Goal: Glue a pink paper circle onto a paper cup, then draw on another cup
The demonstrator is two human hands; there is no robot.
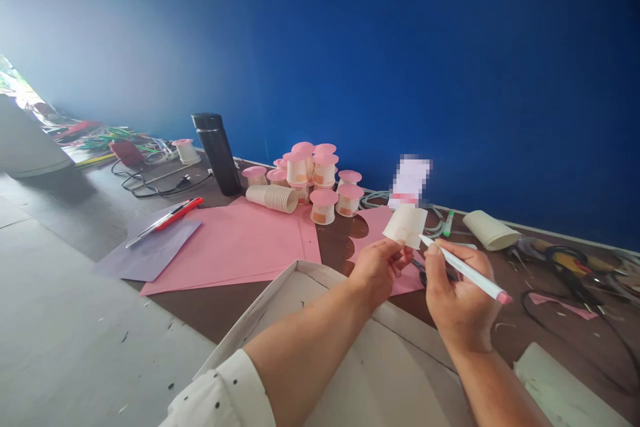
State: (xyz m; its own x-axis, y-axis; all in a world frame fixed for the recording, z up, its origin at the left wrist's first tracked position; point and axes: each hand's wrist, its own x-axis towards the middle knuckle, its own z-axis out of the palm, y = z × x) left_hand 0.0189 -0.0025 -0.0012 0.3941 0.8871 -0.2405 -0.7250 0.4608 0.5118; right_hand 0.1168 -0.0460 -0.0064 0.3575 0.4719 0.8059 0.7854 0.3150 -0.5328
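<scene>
My left hand point(379, 269) is closed on a small white paper cup point(406, 224), pinching it at its lower edge and holding it up over the table. My right hand point(457, 293) grips a white marker with a pink end point(467, 271), its tip touching the cup's side. Both hands hover above a pink paper sheet point(240, 240) and the rim of an open cardboard box point(295, 271).
Behind stand several pink-lidded paper cups point(323, 177), a lying stack of cups point(273, 197), a black flask point(217, 153), a red-handled cutter point(173, 213) on purple paper, another lying cup point(490, 230), a green marker point(449, 222) and cables point(575, 267) at the right.
</scene>
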